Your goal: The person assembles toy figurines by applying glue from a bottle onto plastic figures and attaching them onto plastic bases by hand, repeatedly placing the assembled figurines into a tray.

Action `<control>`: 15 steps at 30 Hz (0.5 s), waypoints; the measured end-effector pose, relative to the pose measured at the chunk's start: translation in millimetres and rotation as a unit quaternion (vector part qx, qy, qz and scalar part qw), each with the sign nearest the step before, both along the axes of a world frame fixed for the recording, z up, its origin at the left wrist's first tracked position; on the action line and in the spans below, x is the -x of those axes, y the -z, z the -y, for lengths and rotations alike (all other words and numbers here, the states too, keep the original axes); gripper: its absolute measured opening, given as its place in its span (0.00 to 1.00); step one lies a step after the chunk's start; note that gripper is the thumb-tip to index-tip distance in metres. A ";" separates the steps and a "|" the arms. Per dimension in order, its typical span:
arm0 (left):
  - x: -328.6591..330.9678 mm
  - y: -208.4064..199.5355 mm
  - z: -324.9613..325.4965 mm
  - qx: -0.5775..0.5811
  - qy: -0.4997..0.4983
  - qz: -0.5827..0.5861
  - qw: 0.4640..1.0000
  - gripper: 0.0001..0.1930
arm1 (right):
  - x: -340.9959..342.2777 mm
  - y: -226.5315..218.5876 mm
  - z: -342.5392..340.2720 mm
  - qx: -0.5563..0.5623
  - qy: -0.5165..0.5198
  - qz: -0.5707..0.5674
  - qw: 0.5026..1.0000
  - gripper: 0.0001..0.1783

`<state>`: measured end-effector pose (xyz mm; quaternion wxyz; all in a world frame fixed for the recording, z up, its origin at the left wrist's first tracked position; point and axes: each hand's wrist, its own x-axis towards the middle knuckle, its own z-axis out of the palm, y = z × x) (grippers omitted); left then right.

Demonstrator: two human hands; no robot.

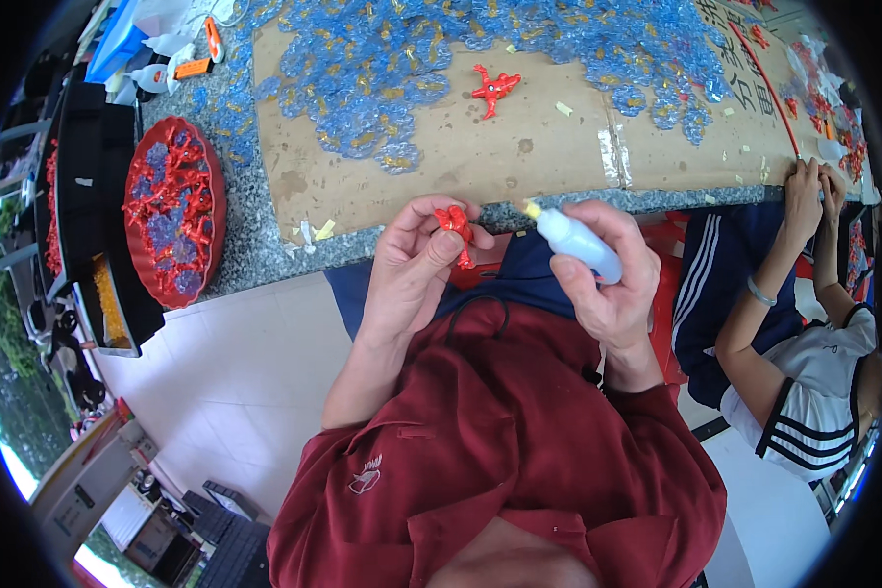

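Observation:
Between the thumb and fingers of my left hand (416,260) is a small red plastic figure (455,230), held just off the table's near edge. My right hand (612,279) grips a squeeze bottle (580,245) of pale blue-white colour, its yellowish tip (532,209) pointing left toward the figure but apart from it. Another red figure (496,90) lies by itself on the cardboard (451,162) beyond my hands. A wide spread of clear blue plastic pieces (372,83) with yellow bits covers the far part of the cardboard.
At the left, a red scalloped tray (216,240) holds red figures and bluish pieces. Black bins (93,196) stand beyond it, one with yellow pieces (110,299). An orange-handled cutter (214,39) lies at the back left. A co-worker's hands (808,196) work at the right.

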<state>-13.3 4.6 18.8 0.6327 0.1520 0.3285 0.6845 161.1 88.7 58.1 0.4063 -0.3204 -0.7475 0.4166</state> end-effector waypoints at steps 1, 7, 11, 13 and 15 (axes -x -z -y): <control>-0.7 2.0 2.1 0.000 -0.010 0.006 1.000 0.14 | -1.4 -1.2 2.3 0.005 -0.013 0.010 1.000 0.20; 0.5 2.8 6.2 0.002 -0.034 -0.009 0.999 0.14 | 1.3 -1.6 1.9 -0.046 -0.036 0.009 0.998 0.21; -0.3 5.9 7.6 0.004 -0.040 -0.075 0.996 0.15 | 5.0 0.4 3.4 -0.049 -0.037 0.002 0.998 0.20; -1.0 5.9 8.3 0.009 -0.042 -0.074 0.996 0.15 | 5.8 1.0 4.1 -0.050 -0.039 0.003 0.998 0.20; -1.4 5.5 8.0 0.013 -0.044 -0.073 0.996 0.15 | 6.2 0.8 5.2 -0.043 -0.035 0.007 0.998 0.20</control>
